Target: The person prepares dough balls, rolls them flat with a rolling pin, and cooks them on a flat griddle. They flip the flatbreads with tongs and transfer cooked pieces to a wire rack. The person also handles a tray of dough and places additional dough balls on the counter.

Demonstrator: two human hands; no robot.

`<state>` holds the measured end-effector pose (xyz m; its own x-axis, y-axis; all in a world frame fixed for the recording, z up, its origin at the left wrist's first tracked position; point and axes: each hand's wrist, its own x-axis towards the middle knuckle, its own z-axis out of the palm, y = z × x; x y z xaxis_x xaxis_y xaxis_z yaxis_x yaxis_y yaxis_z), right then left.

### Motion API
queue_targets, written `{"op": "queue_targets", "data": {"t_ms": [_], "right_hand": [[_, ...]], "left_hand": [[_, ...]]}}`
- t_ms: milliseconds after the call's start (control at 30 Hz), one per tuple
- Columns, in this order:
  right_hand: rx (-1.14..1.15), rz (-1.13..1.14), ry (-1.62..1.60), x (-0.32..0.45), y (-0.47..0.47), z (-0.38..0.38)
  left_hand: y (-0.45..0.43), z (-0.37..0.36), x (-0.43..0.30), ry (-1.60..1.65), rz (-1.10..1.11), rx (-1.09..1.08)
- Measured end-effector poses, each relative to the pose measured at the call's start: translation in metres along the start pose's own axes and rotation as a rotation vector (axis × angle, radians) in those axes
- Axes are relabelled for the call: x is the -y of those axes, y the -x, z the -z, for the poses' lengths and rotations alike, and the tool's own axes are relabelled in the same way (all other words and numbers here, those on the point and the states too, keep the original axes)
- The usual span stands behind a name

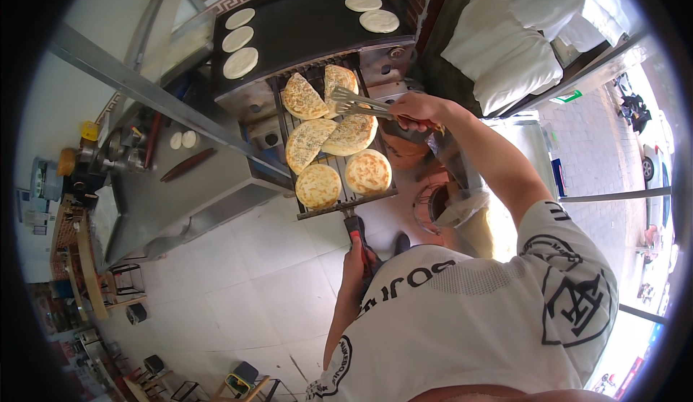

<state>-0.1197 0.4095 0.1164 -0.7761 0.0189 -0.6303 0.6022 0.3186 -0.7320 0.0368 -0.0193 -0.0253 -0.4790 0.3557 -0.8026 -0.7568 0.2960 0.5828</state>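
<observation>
My right hand [418, 111] grips metal tongs [364, 103], whose slotted ends lie over the browned flatbreads at the far end of a pulled-out wire rack [337, 162]. Around the black and red handle [354, 230] at the rack's near edge, my left hand [354, 265] is closed. Two round flatbreads, one on the left [318, 186] and one on the right [368, 171], lie flat nearest to me. Beyond them, larger seeded flatbreads [311, 143] lean and overlap one another. Whether the tongs pinch a bread [341, 80] cannot be made out.
Pale dough rounds [240, 62] lie along both sides of the black griddle [303, 28] above the rack. On the left steel counter [216, 185] are a rolling pin [188, 164] and two small dough pieces [183, 140]. White sacks [503, 45] are stacked at right. A metal post [162, 99] crosses the left side.
</observation>
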Motion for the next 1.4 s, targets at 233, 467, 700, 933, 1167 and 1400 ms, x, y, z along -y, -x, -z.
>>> {"op": "queue_targets", "data": {"t_ms": [233,467,700,933,1167,1400], "right_hand": [[0.249,-0.285,-0.288,-0.004,-0.009,0.019],[0.239,-0.284,-0.097,0.023,-0.044,0.055],[-0.375,0.119,0.903,0.011,-0.02,0.025],[-0.744,0.127,1.11,0.017,-0.043,-0.025],[-0.807,0.307,1.102,0.026,-0.062,-0.042],[-0.643,0.294,1.255,-0.009,-0.015,-0.051]], "left_hand": [[-0.003,0.0,-0.003,0.037,0.002,0.025],[-0.007,0.003,0.004,0.076,0.0,0.047],[-0.01,0.001,0.006,0.119,0.014,0.021],[-0.004,0.0,0.002,0.055,0.054,0.01],[-0.012,0.001,0.013,0.05,-0.033,0.0],[-0.01,0.001,0.013,0.093,-0.068,0.002]]}}
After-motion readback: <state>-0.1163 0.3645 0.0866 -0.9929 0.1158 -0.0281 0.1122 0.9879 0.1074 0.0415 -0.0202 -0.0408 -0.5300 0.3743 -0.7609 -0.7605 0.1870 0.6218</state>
